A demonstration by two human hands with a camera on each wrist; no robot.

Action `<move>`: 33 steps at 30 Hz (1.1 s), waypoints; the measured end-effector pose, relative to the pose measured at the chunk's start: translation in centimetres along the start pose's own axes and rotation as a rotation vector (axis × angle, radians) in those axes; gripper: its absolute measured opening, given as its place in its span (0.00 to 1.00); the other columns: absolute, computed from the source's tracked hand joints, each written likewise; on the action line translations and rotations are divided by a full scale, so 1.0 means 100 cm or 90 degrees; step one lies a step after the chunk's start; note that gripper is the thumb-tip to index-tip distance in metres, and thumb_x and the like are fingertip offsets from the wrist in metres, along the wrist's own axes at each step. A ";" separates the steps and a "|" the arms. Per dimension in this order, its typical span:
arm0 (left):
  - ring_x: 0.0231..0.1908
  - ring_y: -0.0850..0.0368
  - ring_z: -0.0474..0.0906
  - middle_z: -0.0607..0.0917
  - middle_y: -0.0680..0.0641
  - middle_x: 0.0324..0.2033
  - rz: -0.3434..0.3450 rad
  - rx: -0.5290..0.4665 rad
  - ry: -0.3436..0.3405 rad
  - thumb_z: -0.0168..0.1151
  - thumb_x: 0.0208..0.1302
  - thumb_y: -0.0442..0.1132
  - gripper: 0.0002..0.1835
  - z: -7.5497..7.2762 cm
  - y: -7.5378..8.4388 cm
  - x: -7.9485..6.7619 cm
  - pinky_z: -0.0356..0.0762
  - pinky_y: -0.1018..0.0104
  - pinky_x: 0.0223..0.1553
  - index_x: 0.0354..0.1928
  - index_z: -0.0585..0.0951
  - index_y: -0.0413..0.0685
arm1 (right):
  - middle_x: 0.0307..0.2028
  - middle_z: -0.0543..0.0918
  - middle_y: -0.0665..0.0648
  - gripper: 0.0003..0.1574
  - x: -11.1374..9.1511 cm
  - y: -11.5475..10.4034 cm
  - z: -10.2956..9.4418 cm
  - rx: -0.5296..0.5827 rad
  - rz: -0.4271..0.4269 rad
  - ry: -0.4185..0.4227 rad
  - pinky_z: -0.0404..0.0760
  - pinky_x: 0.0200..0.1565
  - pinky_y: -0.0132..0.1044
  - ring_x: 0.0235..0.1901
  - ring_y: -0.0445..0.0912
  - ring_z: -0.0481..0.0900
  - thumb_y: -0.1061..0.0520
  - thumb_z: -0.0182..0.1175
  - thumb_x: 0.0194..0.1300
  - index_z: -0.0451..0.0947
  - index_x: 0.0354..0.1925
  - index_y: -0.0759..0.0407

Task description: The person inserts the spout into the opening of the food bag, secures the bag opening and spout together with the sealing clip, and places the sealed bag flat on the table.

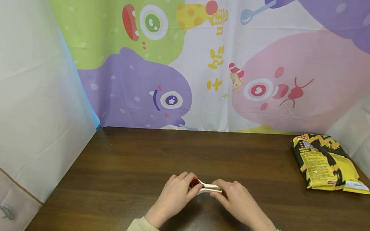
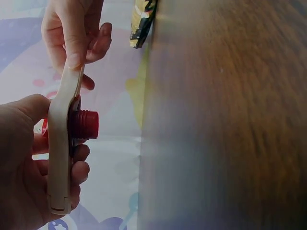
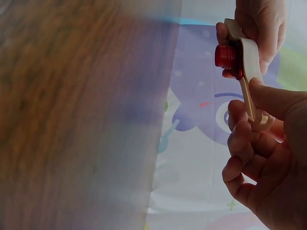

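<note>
Both hands hold a cream-white, plier-like hand tool (image 1: 212, 191) in front of the body, with a dark shadow on the tabletop below. Its two narrow arms lie close together. A red ribbed cylinder (image 2: 86, 125) sticks out of its wider part. My left hand (image 1: 174, 194) grips this wider part, thumb on one side and fingers curled on the other. My right hand (image 1: 238, 201) pinches the narrow end between thumb and fingers. In the right wrist view, the thumb presses against the tool (image 3: 251, 60); in the head view, fingers partly hide both ends.
On the dark brown wooden table (image 1: 130, 161), a yellow and black snack bag (image 1: 326, 166) lies at the far right. Behind the table hangs a curtain (image 1: 211, 106) with cartoon monsters. White fabric (image 1: 40, 69) stands along the left side.
</note>
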State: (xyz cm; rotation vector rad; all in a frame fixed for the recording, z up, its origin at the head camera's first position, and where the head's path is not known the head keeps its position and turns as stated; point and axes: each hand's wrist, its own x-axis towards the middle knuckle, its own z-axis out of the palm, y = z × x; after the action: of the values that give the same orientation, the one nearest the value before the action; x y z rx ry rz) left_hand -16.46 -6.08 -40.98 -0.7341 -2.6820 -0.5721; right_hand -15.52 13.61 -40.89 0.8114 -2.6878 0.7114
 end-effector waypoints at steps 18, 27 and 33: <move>0.21 0.70 0.67 0.72 0.61 0.23 -0.020 -0.071 0.008 0.52 0.56 0.52 0.11 -0.001 -0.001 -0.001 0.63 0.70 0.30 0.32 0.69 0.54 | 0.16 0.66 0.37 0.15 -0.001 0.001 0.000 0.047 0.013 -0.048 0.61 0.16 0.25 0.13 0.30 0.59 0.43 0.52 0.56 0.73 0.37 0.50; 0.21 0.69 0.66 0.71 0.60 0.23 -0.009 -0.053 0.023 0.53 0.56 0.51 0.11 0.000 0.000 0.000 0.63 0.70 0.29 0.32 0.69 0.53 | 0.16 0.67 0.38 0.12 -0.001 -0.001 0.001 0.032 0.053 -0.041 0.59 0.15 0.25 0.12 0.30 0.57 0.47 0.44 0.63 0.72 0.37 0.47; 0.22 0.69 0.67 0.71 0.60 0.23 -0.008 -0.054 0.031 0.53 0.55 0.51 0.11 0.000 -0.001 -0.001 0.63 0.70 0.29 0.32 0.69 0.53 | 0.18 0.72 0.40 0.11 -0.002 -0.003 0.001 0.016 0.064 -0.041 0.61 0.17 0.26 0.14 0.31 0.61 0.53 0.42 0.65 0.72 0.38 0.49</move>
State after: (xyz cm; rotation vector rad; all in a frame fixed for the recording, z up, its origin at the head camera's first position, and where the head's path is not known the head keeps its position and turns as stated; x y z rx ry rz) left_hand -16.43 -6.15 -41.03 -0.7162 -2.6340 -0.7010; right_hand -15.18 13.48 -40.92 0.7213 -2.7986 0.7566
